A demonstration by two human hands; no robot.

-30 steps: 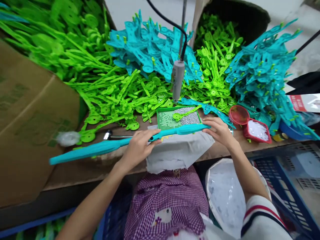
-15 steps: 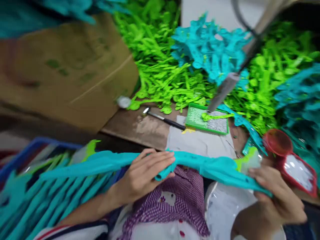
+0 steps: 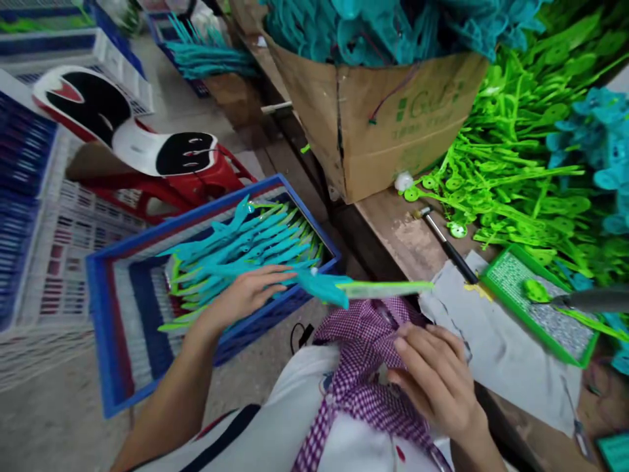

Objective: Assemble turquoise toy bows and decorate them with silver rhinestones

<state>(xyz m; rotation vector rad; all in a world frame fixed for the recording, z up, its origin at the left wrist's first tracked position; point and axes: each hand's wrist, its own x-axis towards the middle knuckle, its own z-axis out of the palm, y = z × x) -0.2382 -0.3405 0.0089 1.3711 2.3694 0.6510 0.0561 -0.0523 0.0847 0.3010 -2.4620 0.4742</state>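
Observation:
My left hand grips a long teal plastic piece with a light green tip and holds it over a blue crate on the floor to my left. Several like teal pieces lie stacked in that crate. My right hand hovers over my lap above the purple checked apron, fingers loosely curled and apart, nothing in it.
On the wooden bench stand a cardboard box of teal parts, piles of green parts, a green tray of small beads, a white cloth and a hammer. A red stool and more crates stand left.
My view has swung left from the bench to the floor crate. My left hand carried the teal piece over the crate; my right hand let go of it and dropped to my lap.

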